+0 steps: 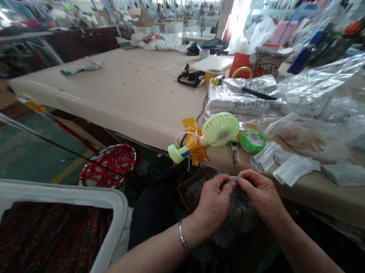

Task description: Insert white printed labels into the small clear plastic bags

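Note:
My left hand (213, 202) and my right hand (262, 195) meet just off the table's front edge. Thumbs and fingers of both are pinched on a small pale strip (233, 178), mostly hidden by the fingertips. Under them is an open box (185, 193) with many thin greyish pieces (237, 225) in it, too dim to name. Right of the hands, stacks of printed paper labels (296, 169) lie along the edge. A small pointed metal tool (234, 153) and a green round container (253, 141) lie just beyond the hands.
A green handheld fan (220, 129) is fixed to the table (131, 98) edge with amber tape (195, 146). Plastic-wrapped bundles (241, 96) and clear bags (311, 134) cover the right side. At lower left stands a white bin (120, 205) of dark patterned cloth (53, 241), near a red-wrapped stool (110, 164).

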The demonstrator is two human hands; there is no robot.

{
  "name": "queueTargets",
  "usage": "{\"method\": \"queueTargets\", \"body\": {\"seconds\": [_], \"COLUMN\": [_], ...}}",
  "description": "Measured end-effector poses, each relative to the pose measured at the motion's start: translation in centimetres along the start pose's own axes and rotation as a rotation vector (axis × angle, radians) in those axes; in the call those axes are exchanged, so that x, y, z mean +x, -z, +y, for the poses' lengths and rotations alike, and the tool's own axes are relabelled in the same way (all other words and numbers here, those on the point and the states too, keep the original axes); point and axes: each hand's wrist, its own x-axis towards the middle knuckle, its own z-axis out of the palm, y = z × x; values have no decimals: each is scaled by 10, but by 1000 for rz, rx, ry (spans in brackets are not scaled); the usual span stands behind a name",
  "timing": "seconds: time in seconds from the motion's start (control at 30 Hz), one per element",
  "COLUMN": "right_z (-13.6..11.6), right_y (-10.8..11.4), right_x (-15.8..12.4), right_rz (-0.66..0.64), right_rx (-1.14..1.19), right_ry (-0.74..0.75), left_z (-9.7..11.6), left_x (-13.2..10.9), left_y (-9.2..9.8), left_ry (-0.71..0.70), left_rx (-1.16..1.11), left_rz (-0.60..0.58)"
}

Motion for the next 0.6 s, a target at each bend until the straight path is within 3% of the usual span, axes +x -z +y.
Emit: {"method": "queueTargets", "body": {"seconds": [0.23,0.6], "right_z": [-6,-5], "right_y": [-3,-5], "right_x": [9,14], "right_rz": [16,56], "right_rx": [-64,-85], "right_ry": [99,165], "left_z": [9,6], "left_x": [17,25], "left_y": [8,9], "left_ry": [-172,-268], "left_rx": [203,281], "left_rz": [25,26]}}
